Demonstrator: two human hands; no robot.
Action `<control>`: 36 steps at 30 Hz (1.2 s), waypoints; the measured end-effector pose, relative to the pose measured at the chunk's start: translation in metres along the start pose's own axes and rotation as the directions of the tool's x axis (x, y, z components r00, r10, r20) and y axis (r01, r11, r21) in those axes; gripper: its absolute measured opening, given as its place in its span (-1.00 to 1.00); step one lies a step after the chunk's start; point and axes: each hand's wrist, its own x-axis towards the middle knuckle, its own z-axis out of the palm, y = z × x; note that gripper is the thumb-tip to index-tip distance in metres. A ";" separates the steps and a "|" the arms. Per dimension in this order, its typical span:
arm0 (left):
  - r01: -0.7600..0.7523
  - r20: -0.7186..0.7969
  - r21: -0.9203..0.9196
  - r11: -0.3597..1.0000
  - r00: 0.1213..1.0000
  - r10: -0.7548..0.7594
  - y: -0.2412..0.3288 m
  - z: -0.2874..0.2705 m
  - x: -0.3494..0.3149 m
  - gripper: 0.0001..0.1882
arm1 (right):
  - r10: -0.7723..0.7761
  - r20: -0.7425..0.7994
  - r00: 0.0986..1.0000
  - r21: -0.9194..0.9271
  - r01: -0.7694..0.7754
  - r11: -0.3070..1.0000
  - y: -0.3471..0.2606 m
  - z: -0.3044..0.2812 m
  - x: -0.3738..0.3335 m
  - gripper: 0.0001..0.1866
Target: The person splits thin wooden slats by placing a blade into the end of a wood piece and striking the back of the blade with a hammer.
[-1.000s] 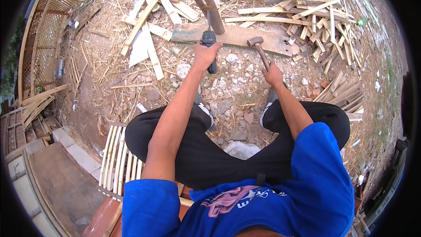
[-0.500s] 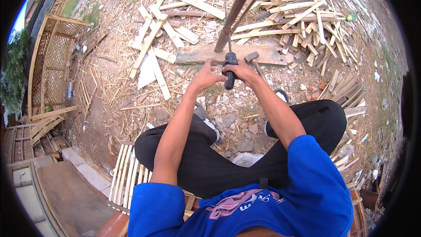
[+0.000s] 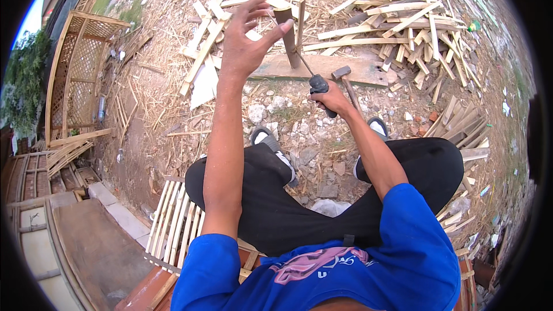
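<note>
Dark upright stick (image 3: 290, 46) stands on the plank (image 3: 345, 68), ahead of the knees; thinner strip (image 3: 300, 23) alongside its right face. Both look stiff, dry, fairly light; raw edges probably splintery. Best hold: flat faces near the top, clear of the blade. Knife (image 3: 318, 85) likely rigid, handle the safe part to take.

Left hand (image 3: 245, 43): raised beside the stick's upper end, fingers spread apart, thumb overlapping the wood in view; contact cannot be told. Forearm nearly straight up the view. Right hand (image 3: 332, 99): clamped round the knife handle, lower, blade slanting up-left to the stick. Hammer (image 3: 341, 72) just beyond it.
</note>
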 end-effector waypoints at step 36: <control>-0.080 -0.357 -0.422 0.903 0.930 -0.084 -0.055 0.001 0.005 -0.76 | 0.142 0.071 0.987 0.168 -0.152 0.974 0.006 0.048 0.013 -0.88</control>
